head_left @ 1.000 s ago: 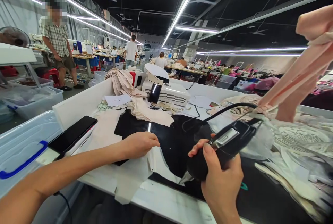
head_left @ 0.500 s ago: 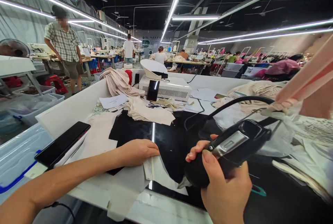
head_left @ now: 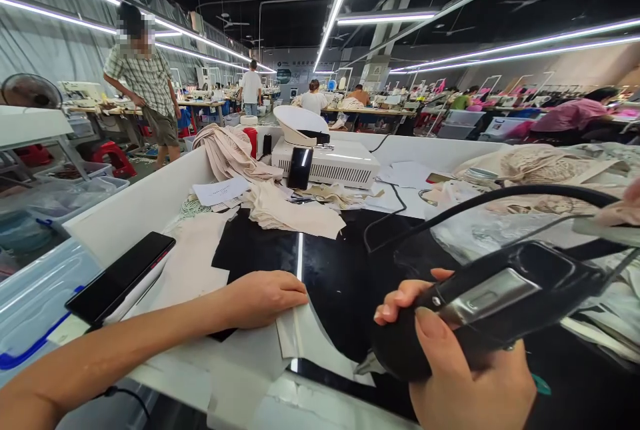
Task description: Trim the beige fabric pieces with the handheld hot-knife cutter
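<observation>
My right hand (head_left: pixel 453 367) is wrapped round a black corded handheld tool (head_left: pixel 493 303) with a silver plate on top, held just above the glossy black work surface (head_left: pixel 335 270). Its cable (head_left: pixel 450 207) arcs up and back to the right. My left hand (head_left: pixel 265 297) lies flat, palm down, fingers together, pressing a pale fabric piece (head_left: pixel 300 337) at the near edge of the black surface. The tool's tip sits beside that piece, close to my left fingers.
A black phone (head_left: pixel 120 277) lies at the left on pale cloth. Beige fabric (head_left: pixel 280 210), paper slips and a white machine (head_left: pixel 327 160) stand behind. Lace pieces (head_left: pixel 535 163) pile up at the right. A person in a checked shirt (head_left: pixel 145 83) stands far left among other workers.
The hanging pink fabric at the right has left the view. The tool and my right hand have come closer and lower right. My left hand has stayed on the fabric.
</observation>
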`<state>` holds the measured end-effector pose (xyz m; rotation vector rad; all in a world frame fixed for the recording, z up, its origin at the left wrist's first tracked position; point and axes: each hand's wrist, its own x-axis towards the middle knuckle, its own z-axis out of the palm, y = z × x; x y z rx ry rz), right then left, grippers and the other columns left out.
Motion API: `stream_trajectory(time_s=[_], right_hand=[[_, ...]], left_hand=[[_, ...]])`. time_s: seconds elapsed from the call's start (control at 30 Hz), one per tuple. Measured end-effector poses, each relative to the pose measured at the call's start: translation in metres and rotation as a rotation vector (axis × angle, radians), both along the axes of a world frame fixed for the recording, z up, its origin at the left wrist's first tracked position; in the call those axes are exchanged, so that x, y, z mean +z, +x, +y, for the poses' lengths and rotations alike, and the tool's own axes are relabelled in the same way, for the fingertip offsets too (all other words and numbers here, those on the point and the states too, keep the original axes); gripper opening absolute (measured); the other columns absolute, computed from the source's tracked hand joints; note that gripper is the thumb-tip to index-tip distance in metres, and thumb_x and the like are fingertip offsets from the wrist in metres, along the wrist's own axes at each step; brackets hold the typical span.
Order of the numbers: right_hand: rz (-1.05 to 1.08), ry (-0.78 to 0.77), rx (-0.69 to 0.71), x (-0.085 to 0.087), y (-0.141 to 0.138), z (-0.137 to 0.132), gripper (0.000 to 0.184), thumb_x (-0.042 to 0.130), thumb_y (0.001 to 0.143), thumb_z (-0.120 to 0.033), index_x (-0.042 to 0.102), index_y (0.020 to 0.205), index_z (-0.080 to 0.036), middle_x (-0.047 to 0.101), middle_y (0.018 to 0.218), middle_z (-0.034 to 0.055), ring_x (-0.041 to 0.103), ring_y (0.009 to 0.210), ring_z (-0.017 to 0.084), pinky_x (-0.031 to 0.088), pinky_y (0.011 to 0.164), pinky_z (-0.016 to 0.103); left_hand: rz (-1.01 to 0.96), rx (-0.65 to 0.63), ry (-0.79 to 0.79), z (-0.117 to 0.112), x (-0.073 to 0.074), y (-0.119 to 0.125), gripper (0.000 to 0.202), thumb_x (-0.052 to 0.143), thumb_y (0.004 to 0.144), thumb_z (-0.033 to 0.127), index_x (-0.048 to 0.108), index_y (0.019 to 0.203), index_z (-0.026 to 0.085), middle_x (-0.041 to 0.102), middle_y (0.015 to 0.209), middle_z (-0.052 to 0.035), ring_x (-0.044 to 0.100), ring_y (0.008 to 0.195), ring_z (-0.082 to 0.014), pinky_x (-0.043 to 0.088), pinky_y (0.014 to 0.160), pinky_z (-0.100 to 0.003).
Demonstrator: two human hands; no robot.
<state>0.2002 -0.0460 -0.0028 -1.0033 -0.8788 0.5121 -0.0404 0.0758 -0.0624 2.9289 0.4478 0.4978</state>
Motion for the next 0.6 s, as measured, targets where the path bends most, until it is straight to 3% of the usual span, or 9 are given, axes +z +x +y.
stream_trajectory(time_s=[0.27, 0.47, 0.6], right_hand=[[-0.006, 0.032, 0.012, 0.003, 0.002, 0.003, 0.053, 0.103, 0.082, -0.053, 0.073, 0.118, -0.029, 0.073, 0.081, -0.0022, 0.071, 0.068, 0.021, 0.068, 0.063, 0.037], [-0.034, 0.12, 0.079, 0.004, -0.005, -0.001, 0.04, 0.094, 0.094, -0.039, 0.068, 0.122, -0.029, 0.076, 0.085, -0.0038, 0.073, 0.063, 0.017, 0.067, 0.062, 0.032], [-0.026, 0.11, 0.056, 0.012, -0.017, -0.003, 0.032, 0.09, 0.086, -0.032, 0.065, 0.105, -0.028, 0.074, 0.079, -0.0058, 0.066, 0.057, 0.013, 0.06, 0.056, 0.024]], left_hand=[[-0.031, 0.011, 0.001, -0.003, -0.001, -0.004, 0.037, 0.059, 0.108, 0.005, 0.078, 0.138, 0.015, 0.081, 0.14, -0.0159, 0.081, 0.127, -0.0263, 0.067, 0.113, -0.034], [-0.135, 0.0, 0.008, -0.013, 0.004, -0.006, 0.04, 0.049, 0.11, 0.004, 0.079, 0.133, 0.017, 0.083, 0.132, -0.0141, 0.083, 0.116, -0.0235, 0.069, 0.104, -0.03], [-0.174, -0.039, 0.068, -0.01, 0.001, -0.013, 0.046, 0.044, 0.108, 0.004, 0.081, 0.131, 0.02, 0.084, 0.131, -0.0084, 0.084, 0.114, -0.0185, 0.066, 0.107, -0.021]])
